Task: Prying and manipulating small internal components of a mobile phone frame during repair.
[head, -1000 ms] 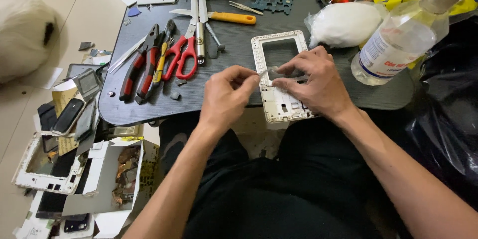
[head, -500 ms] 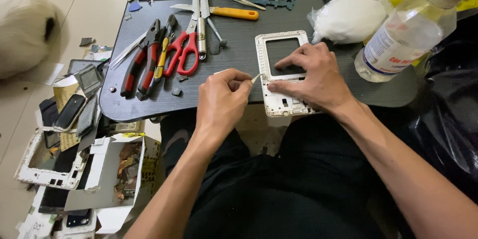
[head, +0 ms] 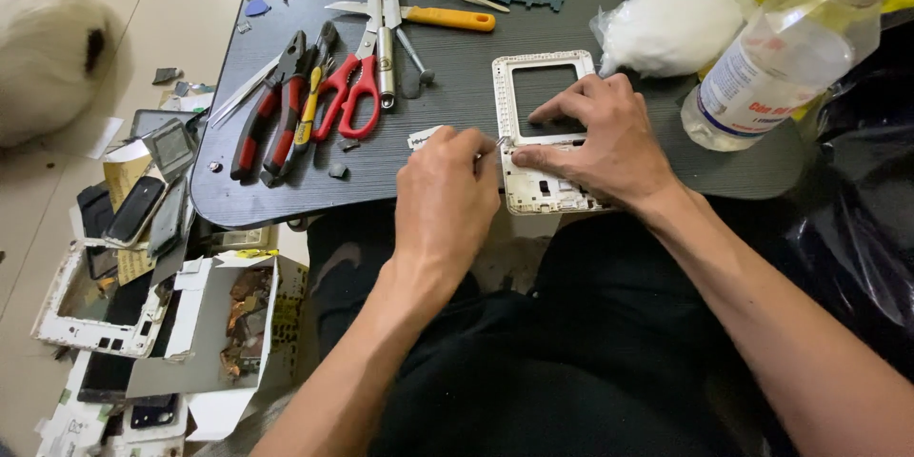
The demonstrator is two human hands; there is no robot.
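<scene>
Closest to us, a lap in black cloth, and both forearms reach up from it onto the dark tabletop (head: 286, 200). The left hand (head: 446, 198) is curled closed, pinching a thin metal tool (head: 495, 144) whose tip just shows past the knuckles, aimed rightward at the left edge of the white phone frame (head: 543, 133). That is the relation to watch: the frame lies immediately right of that fist, nearly touching, its long axis running away from the person, near end hanging a little over the table's front edge. The right hand (head: 605, 138) lies on top of it, fingers spread and pressing down, index and middle fingers reaching into the frame's dark window, thumb along the lower bar — open and flat, pinning rather than grasping. So both hands are at the frame: the right one on it, the left one at its side with the tool. Further left on the table sit red-handled pliers (head: 271, 114) and red scissors (head: 352, 86), well apart from the work. Beyond, a yellow-handled knife (head: 447, 17), a white plastic-wrapped bundle (head: 666, 30), and at far right a clear spray bottle (head: 781, 62).
</scene>
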